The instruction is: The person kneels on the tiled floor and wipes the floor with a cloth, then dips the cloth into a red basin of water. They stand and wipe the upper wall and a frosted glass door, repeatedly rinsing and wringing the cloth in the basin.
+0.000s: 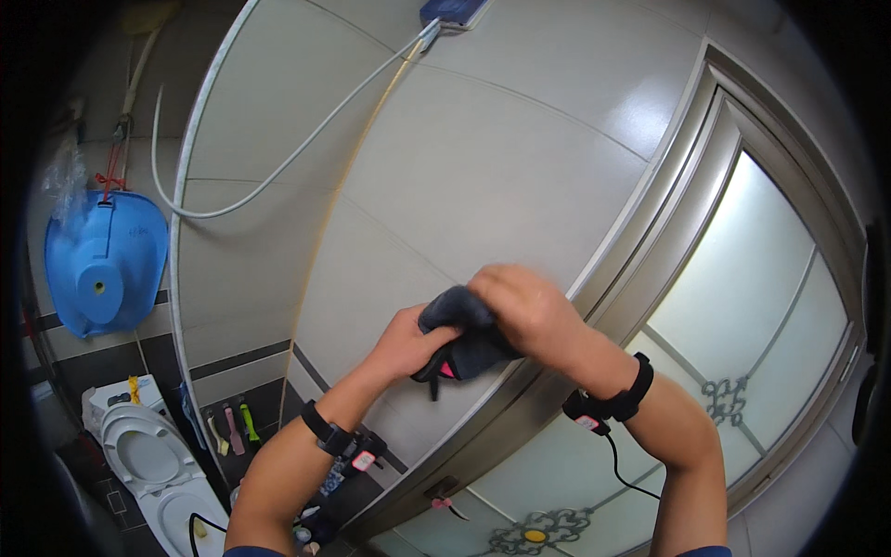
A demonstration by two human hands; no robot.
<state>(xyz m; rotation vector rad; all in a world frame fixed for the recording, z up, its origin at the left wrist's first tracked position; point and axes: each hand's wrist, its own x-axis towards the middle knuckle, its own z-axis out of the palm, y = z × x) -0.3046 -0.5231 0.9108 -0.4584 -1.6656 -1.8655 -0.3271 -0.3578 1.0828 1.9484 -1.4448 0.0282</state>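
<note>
A dark grey cloth item point(480, 348), with a small pink patch and a black strap or tab, is held up before the tiled wall. My left hand point(411, 344) grips its left side, the thumb pressed across the fabric. Against its upper right side lies my right hand point(522, 306), slightly blurred, with fingers bent over the cloth; whether they close on it is not clear. Both wrists wear black straps with small devices.
A metal-framed frosted glass door point(738, 257) stands at the right. At the left, a blue plastic basin point(104, 264) hangs above a white toilet point(150, 456). A white cable point(299, 153) droops from a blue box point(452, 10). Brushes point(248, 421) hang low on the wall.
</note>
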